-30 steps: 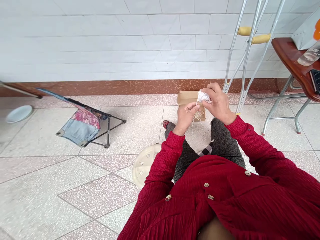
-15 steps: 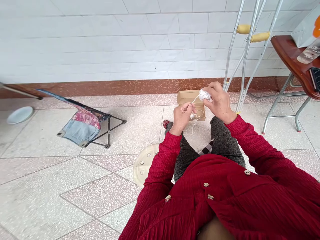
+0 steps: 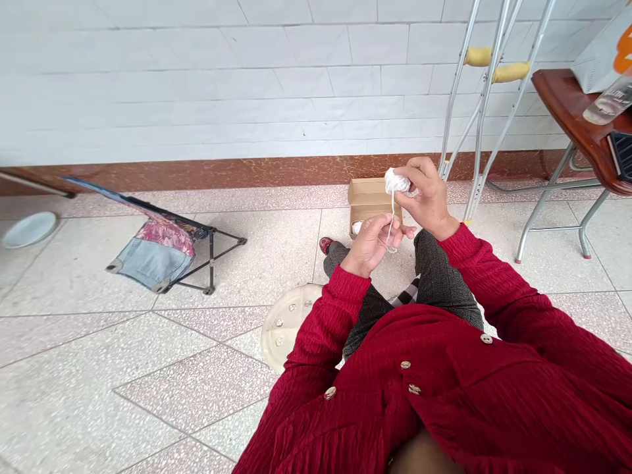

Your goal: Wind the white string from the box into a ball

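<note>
My right hand (image 3: 428, 194) grips a small ball of white yarn (image 3: 396, 181) between thumb and fingers, above the floor near the wall. A strand of yarn (image 3: 393, 209) hangs from the ball down to my left hand (image 3: 372, 242). The left fingers are closed on that strand, and a loose loop of it dangles beside them. Beneath both hands an open cardboard box (image 3: 368, 191) stands on the floor, partly hidden by the left hand. A bit of something white (image 3: 356, 227) shows inside it.
To the left stands a folding stool (image 3: 162, 253) with a denim and floral seat. A round beige stool top (image 3: 281, 322) is by my left arm. Crutches (image 3: 481, 118) lean on the wall at right, beside a brown table (image 3: 567, 99) holding a bottle (image 3: 607, 102).
The yarn ball has shifted slightly left and up in my right hand. My left hand has dropped lower and turned, so the strand now runs nearly straight down.
</note>
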Motion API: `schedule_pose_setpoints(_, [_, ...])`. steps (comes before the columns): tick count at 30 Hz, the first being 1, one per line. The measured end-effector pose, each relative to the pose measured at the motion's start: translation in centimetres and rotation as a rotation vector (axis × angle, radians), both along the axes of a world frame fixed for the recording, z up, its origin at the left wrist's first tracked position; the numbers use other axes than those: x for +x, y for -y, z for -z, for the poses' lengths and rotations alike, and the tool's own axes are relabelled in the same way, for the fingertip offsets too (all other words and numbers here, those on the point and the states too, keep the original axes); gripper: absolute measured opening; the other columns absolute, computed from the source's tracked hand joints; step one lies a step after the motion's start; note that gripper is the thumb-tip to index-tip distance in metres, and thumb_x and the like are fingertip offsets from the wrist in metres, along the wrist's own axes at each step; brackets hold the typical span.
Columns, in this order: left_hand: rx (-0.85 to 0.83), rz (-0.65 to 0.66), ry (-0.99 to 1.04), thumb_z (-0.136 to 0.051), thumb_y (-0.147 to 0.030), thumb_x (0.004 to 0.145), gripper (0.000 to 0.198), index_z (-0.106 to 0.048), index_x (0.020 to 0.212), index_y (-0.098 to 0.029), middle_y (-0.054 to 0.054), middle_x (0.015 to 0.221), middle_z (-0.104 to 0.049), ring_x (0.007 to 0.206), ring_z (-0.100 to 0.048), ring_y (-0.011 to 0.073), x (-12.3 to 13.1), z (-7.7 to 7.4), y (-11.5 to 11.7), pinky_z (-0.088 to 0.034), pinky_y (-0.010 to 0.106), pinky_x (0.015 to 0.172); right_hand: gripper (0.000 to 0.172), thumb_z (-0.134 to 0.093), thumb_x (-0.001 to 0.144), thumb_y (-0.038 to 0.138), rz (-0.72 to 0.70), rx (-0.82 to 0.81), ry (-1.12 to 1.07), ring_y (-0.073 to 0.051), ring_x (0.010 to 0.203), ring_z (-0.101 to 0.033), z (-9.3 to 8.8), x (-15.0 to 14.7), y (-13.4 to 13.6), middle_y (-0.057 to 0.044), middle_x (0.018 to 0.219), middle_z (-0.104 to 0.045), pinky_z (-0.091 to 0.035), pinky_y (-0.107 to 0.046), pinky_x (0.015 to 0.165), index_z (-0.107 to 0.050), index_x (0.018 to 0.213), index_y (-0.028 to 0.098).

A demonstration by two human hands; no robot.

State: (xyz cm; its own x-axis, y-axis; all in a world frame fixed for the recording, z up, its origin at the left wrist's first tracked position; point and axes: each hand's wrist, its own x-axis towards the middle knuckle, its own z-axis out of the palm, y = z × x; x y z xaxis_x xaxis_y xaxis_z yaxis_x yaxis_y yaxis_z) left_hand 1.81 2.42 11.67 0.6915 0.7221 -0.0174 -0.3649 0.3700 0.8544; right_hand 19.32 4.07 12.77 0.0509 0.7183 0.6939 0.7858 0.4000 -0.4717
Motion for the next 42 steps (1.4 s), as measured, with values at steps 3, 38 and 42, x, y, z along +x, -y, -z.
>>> schedule_pose_setpoints(3, [0.003, 0.118, -0.034, -0.063, -0.046, 0.091, 0.035, -0.06, 0.069, -0.02, 0.001, 0.052, -0.059, 0.089, -0.075, 0.0271, 0.0, 1.6, 0.0, -0.05, 0.044, 0.102, 0.033, -0.064, 0.087, 0.024, -0.005, 0.053, -0.102, -0.023, 0.095, -0.065, -0.5, -0.1, -0.1, -0.006, 0.118, -0.059, -0.063, -0.04, 0.074, -0.067, 0.121, 0.027])
schedule_pose_setpoints(38, [0.205, -0.259, -0.236, -0.058, -0.067, 0.095, 0.053, -0.075, 0.088, -0.018, 0.008, 0.084, -0.077, 0.097, -0.074, 0.0251, -1.8, 0.6, 1.0, -0.05, 0.043, 0.104, 0.035, -0.07, 0.077, 0.019, -0.023, -0.059, -0.232, -0.022, 0.091, -0.064, 0.3, 0.9, -0.2, -0.007, 0.114, -0.06, -0.061, -0.037, 0.068, -0.073, 0.112, 0.024])
schedule_pose_setpoints(42, [0.274, -0.299, -0.225, -0.066, -0.064, 0.092, 0.045, -0.076, 0.092, -0.02, 0.006, 0.085, -0.078, 0.094, -0.073, 0.0237, -1.6, 0.1, -0.7, -0.05, 0.041, 0.103, 0.034, -0.071, 0.077, 0.02, -0.087, -0.104, -0.241, -0.02, 0.087, -0.063, 0.4, -0.3, 0.6, -0.006, 0.113, -0.059, -0.06, -0.035, 0.065, -0.074, 0.111, 0.024])
